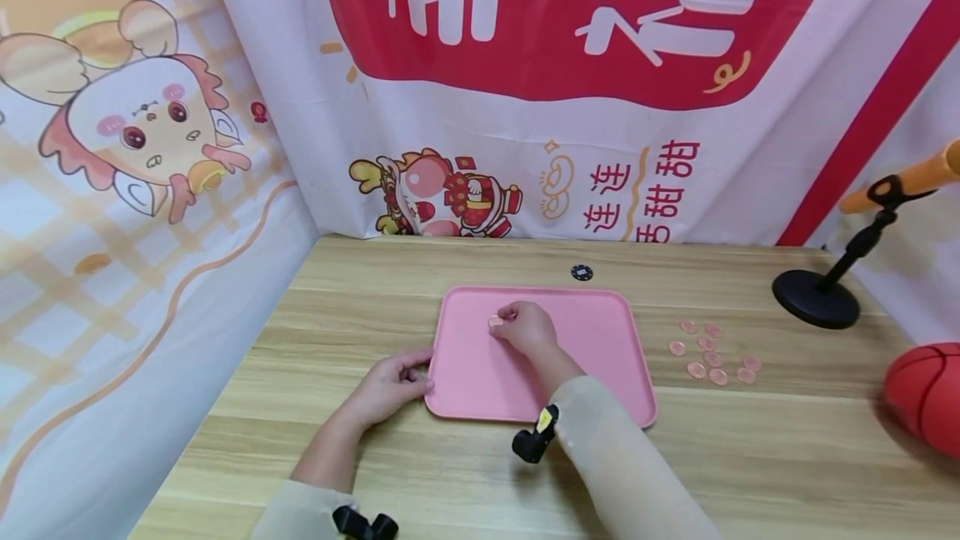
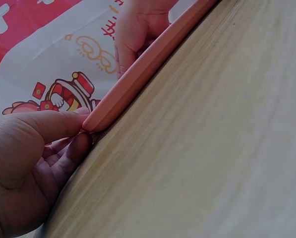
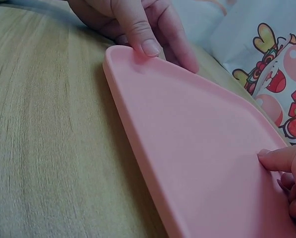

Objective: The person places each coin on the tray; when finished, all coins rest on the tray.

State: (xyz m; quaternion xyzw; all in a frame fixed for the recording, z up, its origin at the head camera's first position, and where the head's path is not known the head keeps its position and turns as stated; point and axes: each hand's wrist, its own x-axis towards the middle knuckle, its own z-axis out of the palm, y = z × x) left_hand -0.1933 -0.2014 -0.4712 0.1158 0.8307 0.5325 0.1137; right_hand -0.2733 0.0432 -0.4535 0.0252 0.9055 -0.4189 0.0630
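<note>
Head view first: the tray (image 1: 592, 348) is smooth and pink, a rounded rectangle with a raised lip, sitting on the wood-grain table (image 1: 360, 298). The right hand (image 1: 528, 330) pinches a small, see-through pinkish disc (image 1: 495, 321) over the far left part of it. The fingertips cover some of that disc, so I can't tell whether it's touching the tray. The sleeve (image 1: 607, 440) blocks a bit of the near edge. Left hand (image 1: 386, 386) has hold of the left rim. More thin, round discs (image 1: 712, 358) lie scattered right of the tray, some too glossy to make out clearly. A dark chip (image 1: 582, 272) sits just past the far rim, and the red ball (image 1: 926, 394) gets chopped by the frame.

Left wrist: thumb and finger clamp the tray's corner, its edge a plain rounded band. The tray's top is out of sight and the rim hides the right hand's fingertips.

Right wrist: one right fingertip is down by the tray's surface, other fingers curled and cut off. Can't spot the pinched disc here.
</note>
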